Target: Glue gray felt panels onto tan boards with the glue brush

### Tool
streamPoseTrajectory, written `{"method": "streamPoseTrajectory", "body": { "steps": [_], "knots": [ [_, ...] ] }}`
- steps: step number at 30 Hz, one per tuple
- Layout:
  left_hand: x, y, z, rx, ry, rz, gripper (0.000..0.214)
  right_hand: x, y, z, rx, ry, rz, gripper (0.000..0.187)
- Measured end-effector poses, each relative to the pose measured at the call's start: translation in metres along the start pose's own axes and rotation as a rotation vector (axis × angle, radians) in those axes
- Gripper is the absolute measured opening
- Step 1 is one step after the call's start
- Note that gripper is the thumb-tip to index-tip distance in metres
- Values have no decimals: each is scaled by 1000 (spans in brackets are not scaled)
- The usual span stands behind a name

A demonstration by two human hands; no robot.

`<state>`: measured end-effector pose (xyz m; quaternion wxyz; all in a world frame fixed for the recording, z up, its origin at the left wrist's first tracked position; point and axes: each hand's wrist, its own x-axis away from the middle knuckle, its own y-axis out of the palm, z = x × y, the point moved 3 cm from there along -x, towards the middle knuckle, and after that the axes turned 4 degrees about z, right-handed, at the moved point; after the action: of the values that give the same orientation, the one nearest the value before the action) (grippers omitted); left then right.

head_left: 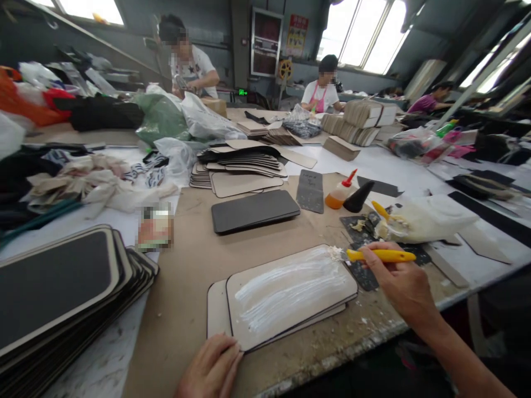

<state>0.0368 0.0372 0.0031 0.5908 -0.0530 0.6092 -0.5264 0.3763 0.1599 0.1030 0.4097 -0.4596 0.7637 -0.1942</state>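
My right hand [400, 282] is closed around the yellow handle of a glue brush [381, 255]. The brush's bristles touch the upper right corner of a beige panel [286, 287] with rounded corners and a dark edge. Streaks of wet white glue cover much of its face. A second beige panel [217, 309] lies under it, sticking out at the left. My left hand [215, 359] pinches the near left corner of the top panel, its fingertips close together. A dark panel [256, 211] lies flat just behind.
Dark panels [53, 287] are stacked at left; beige panels [244, 166] are piled behind. A glue bottle [340, 190] with a red tip stands beside a black cone [359, 197]. A white plastic container [431, 215] lies at right with another yellow-handled brush [379, 210]. Other people work farther back.
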Motion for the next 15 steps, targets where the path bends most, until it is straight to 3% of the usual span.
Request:
{"method": "streamPoseTrajectory", "body": {
  "steps": [3,8,12,15],
  "knots": [
    [-12,-5,7,79,-54,104,23,14,23,-51,-220,-90,-207,26],
    [-24,-9,10,114,-88,56,22,52,81,-109,-547,-114,-473,16],
    [-27,-11,10,96,-79,10,21,56,106,-111,-577,-81,-507,17],
    [-28,-11,10,97,-52,-36,21,40,92,-88,-409,-97,-377,19]
  ]
}}
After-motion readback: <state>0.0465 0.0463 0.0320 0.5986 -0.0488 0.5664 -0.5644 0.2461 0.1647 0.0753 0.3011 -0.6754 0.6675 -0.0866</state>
